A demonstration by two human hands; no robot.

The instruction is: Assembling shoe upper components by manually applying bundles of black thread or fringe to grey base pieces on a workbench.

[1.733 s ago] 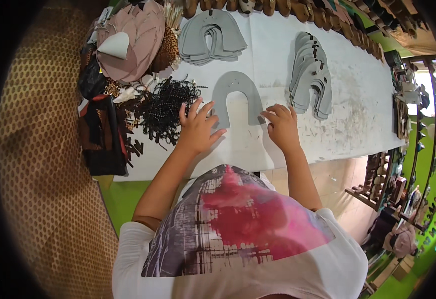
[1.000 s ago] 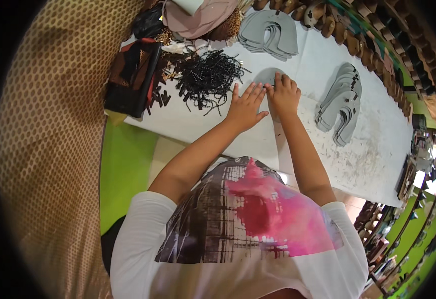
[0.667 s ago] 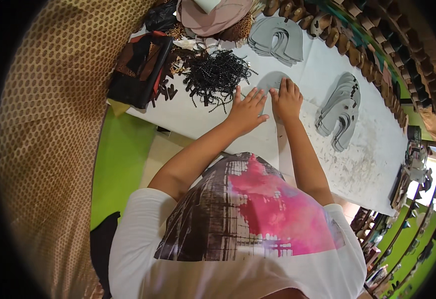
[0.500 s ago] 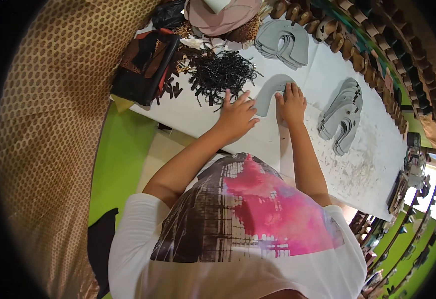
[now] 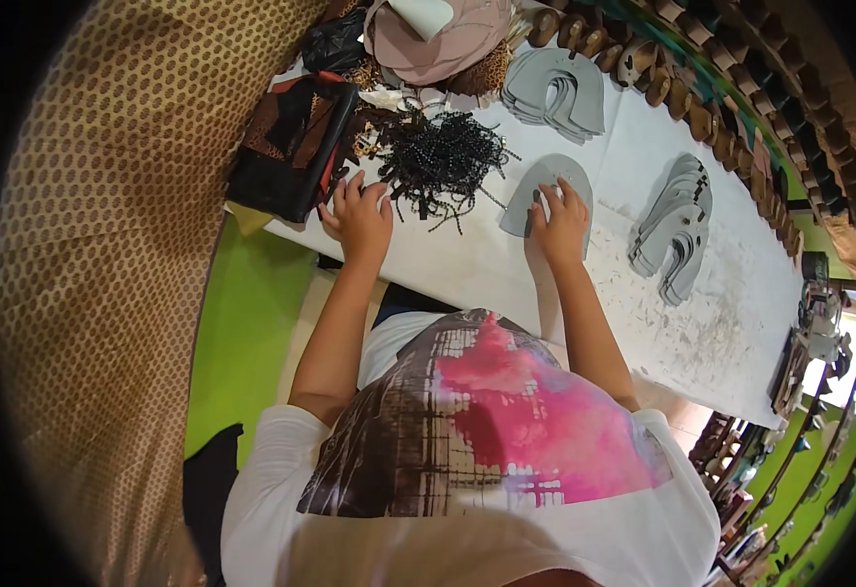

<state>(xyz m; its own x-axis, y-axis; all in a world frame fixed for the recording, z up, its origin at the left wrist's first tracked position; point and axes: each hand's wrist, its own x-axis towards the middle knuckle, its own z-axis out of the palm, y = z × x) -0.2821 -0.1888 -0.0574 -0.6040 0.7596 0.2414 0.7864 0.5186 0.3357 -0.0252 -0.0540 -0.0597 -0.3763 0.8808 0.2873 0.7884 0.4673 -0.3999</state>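
My right hand (image 5: 561,227) rests with its fingers apart on a grey, arch-shaped flat piece (image 5: 523,199) lying on the white table. The hand hides part of the piece's middle. Farther left, my left hand (image 5: 360,223) is over the table with its fingers parted and slightly bent, and I see nothing held in it. It is between a dark folded bundle (image 5: 296,147) and a tangled heap of black beaded strips (image 5: 447,157). One strip trails from the heap toward the grey piece.
A stack of grey arch-shaped pieces (image 5: 579,103) lies at the back, and another stack (image 5: 680,220) to the right. Pinkish sheets (image 5: 438,49) are piled at the far edge. Rows of brown shoe lasts (image 5: 682,98) line the back right. A patterned curtain (image 5: 115,245) hangs at left.
My left hand has moved left, away from the grey piece to beside the dark bundle. My right hand has shifted slightly left and nearer, onto the grey piece, which now sits a little lower and turned.
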